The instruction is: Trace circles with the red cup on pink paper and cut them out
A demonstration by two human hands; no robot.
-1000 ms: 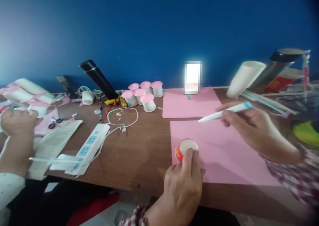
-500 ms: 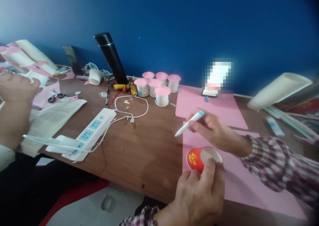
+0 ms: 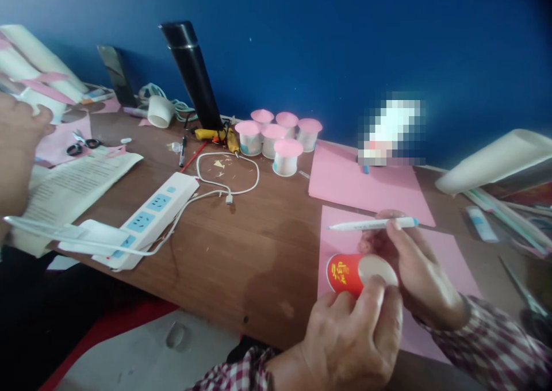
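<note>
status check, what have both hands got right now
Left hand presses red paper cup upside down on pink sheet. Right hand holds white pen, level, just above cup. Nothing between them.

cup (image 3: 350, 273) on paper sheet (image 3: 435, 253) | power strip (image 3: 146, 218) left of it | lidded cups (image 3: 278, 138) behind

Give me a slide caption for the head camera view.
Left hand steadies an upturned red paper cup on pink paper; right hand holds a white pen.
</note>
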